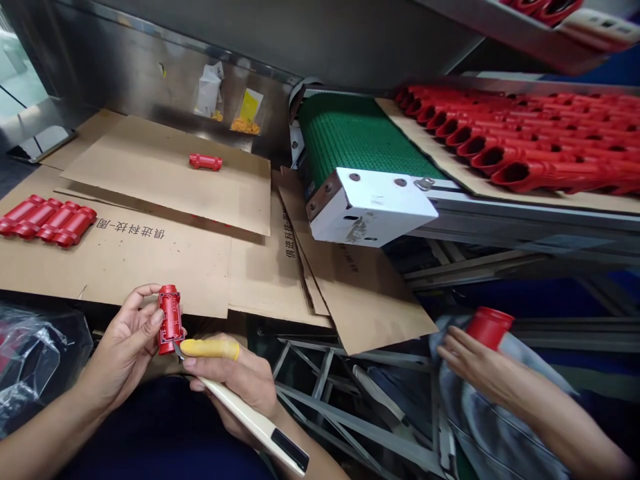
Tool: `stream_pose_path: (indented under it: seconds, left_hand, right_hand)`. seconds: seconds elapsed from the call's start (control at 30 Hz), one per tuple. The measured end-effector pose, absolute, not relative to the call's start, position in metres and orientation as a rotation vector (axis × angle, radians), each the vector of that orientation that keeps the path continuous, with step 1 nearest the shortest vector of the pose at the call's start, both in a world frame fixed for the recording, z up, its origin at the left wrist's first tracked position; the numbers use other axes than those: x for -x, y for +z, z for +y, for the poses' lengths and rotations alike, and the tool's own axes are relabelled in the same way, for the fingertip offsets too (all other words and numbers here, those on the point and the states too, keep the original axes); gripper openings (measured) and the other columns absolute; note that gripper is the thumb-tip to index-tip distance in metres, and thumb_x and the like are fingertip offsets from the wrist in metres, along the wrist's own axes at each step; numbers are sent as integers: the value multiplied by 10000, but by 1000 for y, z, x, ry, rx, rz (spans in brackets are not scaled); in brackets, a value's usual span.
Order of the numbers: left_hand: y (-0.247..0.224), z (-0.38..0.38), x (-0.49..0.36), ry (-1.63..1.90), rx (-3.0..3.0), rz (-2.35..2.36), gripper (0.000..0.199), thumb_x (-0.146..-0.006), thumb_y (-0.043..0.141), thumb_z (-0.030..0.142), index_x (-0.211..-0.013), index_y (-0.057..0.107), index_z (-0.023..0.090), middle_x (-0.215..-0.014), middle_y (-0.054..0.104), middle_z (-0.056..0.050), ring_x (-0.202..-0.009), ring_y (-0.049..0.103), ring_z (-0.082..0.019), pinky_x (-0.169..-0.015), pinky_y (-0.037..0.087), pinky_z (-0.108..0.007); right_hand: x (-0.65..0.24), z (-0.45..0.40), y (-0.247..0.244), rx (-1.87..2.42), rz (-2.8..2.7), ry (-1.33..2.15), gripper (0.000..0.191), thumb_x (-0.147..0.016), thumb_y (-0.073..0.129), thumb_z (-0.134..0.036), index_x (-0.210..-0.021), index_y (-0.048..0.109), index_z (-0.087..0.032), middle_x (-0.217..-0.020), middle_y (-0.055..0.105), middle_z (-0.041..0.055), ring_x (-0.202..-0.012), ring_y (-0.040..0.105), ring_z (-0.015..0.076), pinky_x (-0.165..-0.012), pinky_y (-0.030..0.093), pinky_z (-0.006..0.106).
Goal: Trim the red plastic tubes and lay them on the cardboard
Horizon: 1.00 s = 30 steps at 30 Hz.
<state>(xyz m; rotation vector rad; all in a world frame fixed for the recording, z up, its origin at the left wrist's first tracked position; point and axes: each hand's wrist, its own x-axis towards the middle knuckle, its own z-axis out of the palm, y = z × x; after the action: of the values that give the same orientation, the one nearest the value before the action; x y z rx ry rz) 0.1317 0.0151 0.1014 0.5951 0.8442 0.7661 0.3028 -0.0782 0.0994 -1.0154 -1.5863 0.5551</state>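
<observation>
Between the thumb and fingers of my left hand [133,343] is a short red plastic tubular part [171,313], held upright with its detailed face towards me. My right hand [240,380] grips a knife with a cream handle [245,415] and a dark end. A yellow finger cot [210,349] covers one of its fingers. The small metal blade [179,351] meets the lower edge of the red part. Beyond my hands, several similar red parts [47,220] lie in a row on the cardboard [165,273], and one single red part [205,162] rests farther back.
A green conveyor belt [350,133] with a white metal end bracket [373,207] stands ahead right, bearing many red tubes [540,133]. At right, a co-worker's hand [475,360] holds a red cylinder [490,328]. Small bags [247,112] hang on the metal wall; clear plastic [40,360] lies left.
</observation>
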Motion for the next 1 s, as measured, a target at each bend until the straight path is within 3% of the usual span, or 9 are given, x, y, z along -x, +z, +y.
stream_pose_path:
  seconds: [0.4, 0.53, 0.7, 0.9, 1.0]
  left_hand:
    - [100, 16, -127, 746, -578, 837, 640, -742, 921, 354, -1252, 557, 224, -1017, 726, -52, -747, 719, -153, -684, 612, -233]
    - [99, 16, -128, 745, -578, 841, 580, -780, 897, 355, -1249, 575, 243, -1072, 712, -38, -765, 696, -115, -694, 601, -206]
    - [98, 15, -129, 751, -601, 842, 585, -760, 911, 361, -1239, 594, 247, -1060, 700, -20, -760, 659, -98, -685, 588, -191]
    - [96, 15, -131, 747, -540, 863, 580, -763, 915, 344, -1222, 588, 205, -1060, 727, -57, -804, 664, -102, -692, 580, -172]
    - [97, 15, -132, 753, -531, 854, 620, -744, 928, 335, -1233, 571, 202, -1036, 726, -49, -792, 679, -110, -699, 593, -192]
  right_hand:
    - [-307, -82, 107, 1057, -1535, 622, 284, -946, 715, -97, -1206, 739, -210, -1146, 776, 91, -1022, 747, 177, -896, 638, 279]
    - [-306, -83, 106, 1061, -1557, 614, 333, -910, 729, -40, -1203, 732, -198, -1127, 779, 90, -1003, 744, 176, -890, 636, 274]
    - [-310, -79, 107, 1084, -1602, 642, 222, -958, 696, -108, -1163, 699, -193, -1109, 769, 96, -1021, 742, 183, -886, 627, 295]
    - [-314, -73, 108, 1138, -2010, 350, 170, -1045, 556, -167, -1155, 679, -211, -933, 752, 43, -814, 661, 175, -722, 592, 300]
    - [-308, -73, 98, 1143, -1750, 372, 213, -1040, 566, -205, -1212, 669, -277, -978, 752, 39, -861, 700, 188, -728, 617, 304]
